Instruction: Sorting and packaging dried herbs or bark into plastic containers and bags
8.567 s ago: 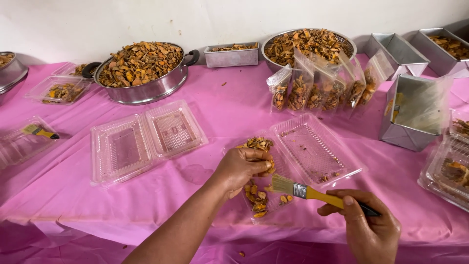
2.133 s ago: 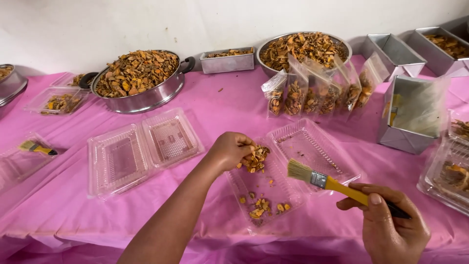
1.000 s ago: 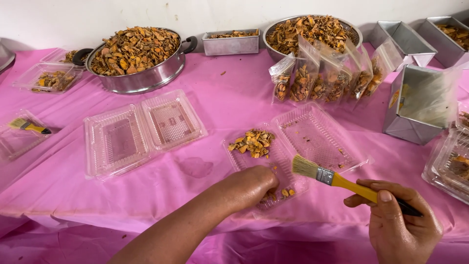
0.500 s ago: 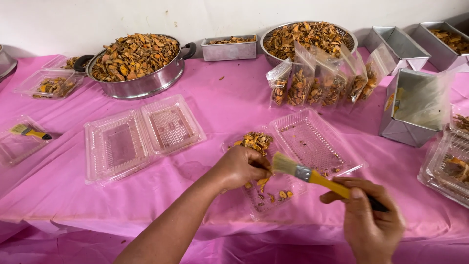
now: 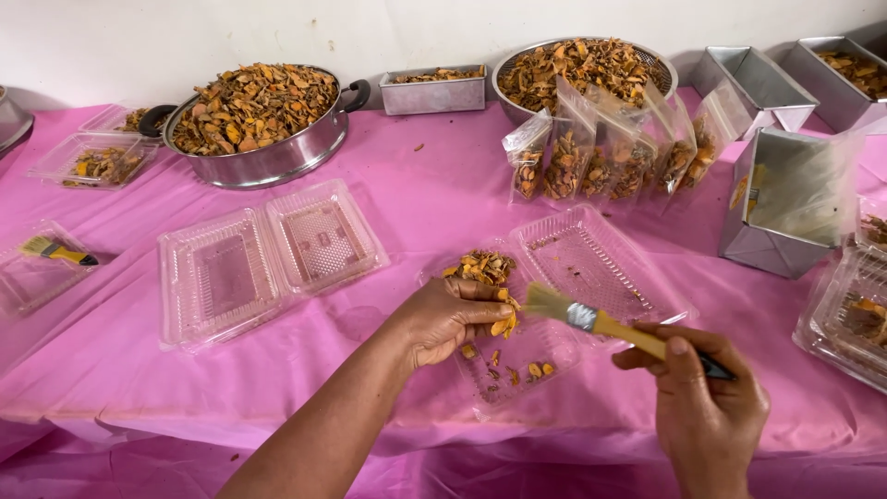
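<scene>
The left hand (image 5: 443, 319) pinches a few dried orange-brown slices (image 5: 504, 323) between the thumb and the curled fingers, just over the open clear plastic clamshell box (image 5: 591, 268) that lies on the table (image 5: 416, 194) with a pink cloth. The right hand (image 5: 707, 407) is closed around the dark handle of a small paintbrush with a yellow shaft and pale bristles (image 5: 591, 319); the bristles touch the slices at the left fingertips. More of the slices sit in a small heap (image 5: 485, 266) at the far corner of the near half of the box, and a few loose ones lie on its bottom.

To the left there is a second open clamshell box (image 5: 268, 259) with nothing inside. Behind it stands a large steel pot (image 5: 259, 125) full of the same dried slices. A row of small clear bags (image 5: 610, 152), partly filled, stands behind the box. At the right is a tilted metal tin (image 5: 795, 203), and another yellow brush (image 5: 55, 249) lies far left.
</scene>
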